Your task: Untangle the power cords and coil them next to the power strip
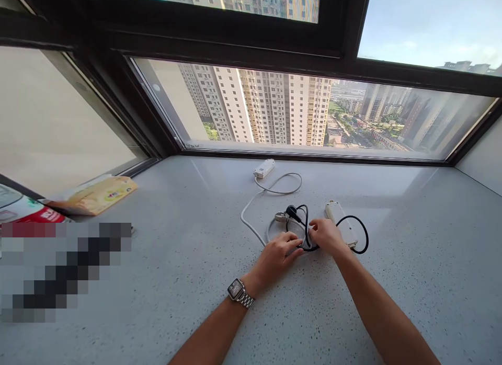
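Note:
My left hand (280,251) reaches into a loose coil of cords, its thumb and fingers closed around the near side of the loop. Across from it, my right hand (324,235) pinches the black power cord (307,226) at the coil's right side; its fingertips are partly hidden. A black plug (292,212) lies on top of the coil, with a pale grey plug (281,217) beside it. A white power strip (347,231) rests just beyond my right hand, partly covered by it, and a black cord loop arcs off its right side. My left wrist wears a metal watch (236,290).
Farther back, a smaller white power strip (264,169) lies near the window, its white cord (245,213) curving toward the coil. At left are a yellow tissue pack (98,195) and a red-and-white package (43,213). The speckled countertop (188,302) ends at a dark window frame (274,157).

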A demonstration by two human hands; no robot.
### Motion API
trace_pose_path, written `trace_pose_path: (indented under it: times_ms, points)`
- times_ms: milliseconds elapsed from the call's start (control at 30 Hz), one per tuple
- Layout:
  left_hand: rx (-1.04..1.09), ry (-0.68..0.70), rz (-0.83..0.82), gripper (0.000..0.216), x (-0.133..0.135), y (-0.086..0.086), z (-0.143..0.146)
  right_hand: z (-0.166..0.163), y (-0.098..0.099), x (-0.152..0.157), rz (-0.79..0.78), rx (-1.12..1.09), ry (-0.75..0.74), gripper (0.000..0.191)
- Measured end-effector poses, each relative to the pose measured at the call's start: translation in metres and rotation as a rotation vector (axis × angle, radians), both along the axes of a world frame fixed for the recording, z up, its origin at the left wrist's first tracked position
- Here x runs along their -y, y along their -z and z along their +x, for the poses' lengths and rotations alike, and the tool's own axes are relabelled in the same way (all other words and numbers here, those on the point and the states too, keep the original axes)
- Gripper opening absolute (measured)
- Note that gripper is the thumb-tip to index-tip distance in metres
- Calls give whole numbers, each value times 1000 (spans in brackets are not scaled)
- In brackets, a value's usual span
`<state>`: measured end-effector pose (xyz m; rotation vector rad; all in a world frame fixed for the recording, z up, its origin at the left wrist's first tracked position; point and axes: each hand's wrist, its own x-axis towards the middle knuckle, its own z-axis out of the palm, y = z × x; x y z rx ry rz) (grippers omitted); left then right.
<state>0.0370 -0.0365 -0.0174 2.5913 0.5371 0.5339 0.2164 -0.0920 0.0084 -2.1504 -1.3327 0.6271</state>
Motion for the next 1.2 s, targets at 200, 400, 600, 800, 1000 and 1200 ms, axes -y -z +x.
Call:
trace_pose_path:
  times_ms: [200,400,600,800,1000,1200]
  points:
    - [50,26,51,33,-1,4,2,16,7,-8,-73,-286,-210,22]
    - [79,-26,160,32,4,3,3,15,11,-1,64,-610,-304,30]
    - [17,-99,213,28,7,6,9,3,24,4,431,-910,-94,29]
    - [92,-329,411,30,-3,5,6,-2,21,8,445,-1064,143,37]
    - [317,-383,616,27,0,-4,3,-4,25,7,427,-976,294,38]
    - [483,-253,680,17,4,-8,1,-7,22,11,367,-985,242,40]
